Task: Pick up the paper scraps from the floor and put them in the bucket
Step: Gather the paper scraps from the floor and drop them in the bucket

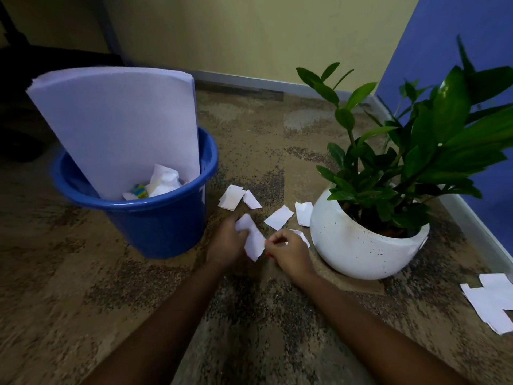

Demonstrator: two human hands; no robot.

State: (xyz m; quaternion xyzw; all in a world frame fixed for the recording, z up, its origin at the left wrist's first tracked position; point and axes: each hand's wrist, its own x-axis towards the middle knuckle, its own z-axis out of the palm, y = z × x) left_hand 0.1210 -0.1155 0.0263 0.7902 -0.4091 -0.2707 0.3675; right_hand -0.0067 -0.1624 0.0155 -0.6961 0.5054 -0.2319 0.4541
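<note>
A blue plastic bucket (155, 215) stands on the carpet at the left, with a curved stack of white sheets (119, 126) leaning inside it and crumpled paper (165, 180) at its bottom. My left hand (226, 241) grips a white paper scrap (254, 241) low over the floor, just right of the bucket. My right hand (288, 252) is closed next to it, pinching another scrap (304, 237). Several white scraps lie beyond my hands: a pair (236, 198), one (279, 217) and one (304, 213) against the plant pot.
A round white pot (361, 254) with a leafy green plant (410, 151) sits right of my hands. More white scraps (492, 302) lie on the carpet at the far right. Yellow and blue walls with a skirting board close off the corner behind.
</note>
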